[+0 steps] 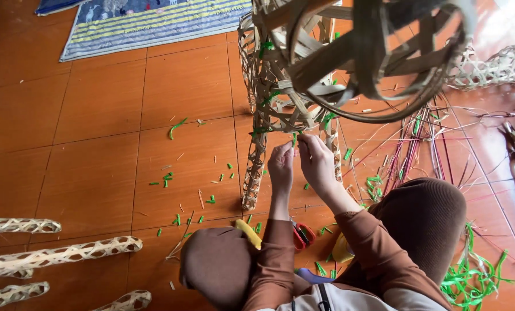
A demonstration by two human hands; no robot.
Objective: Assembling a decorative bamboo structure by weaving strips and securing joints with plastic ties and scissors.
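Observation:
A large woven bamboo basket frame (280,86) stands tilted on the orange tile floor, its open rim looming close at the top right. My left hand (281,167) and my right hand (316,161) meet at its lower edge, fingers pinched together on a thin green plastic strip (295,138) at the weave. Both sleeves are brown. Red-handled scissors (303,235) lie on the floor below my hands, between my knees.
Short green strip cuttings (177,128) litter the tiles. Woven bamboo tubes (61,253) lie at the lower left. A striped mat (148,23) is at the top. Loose red and green strips (418,144) and a green strip pile (470,279) lie right. A yellow item (248,233) rests on my knee.

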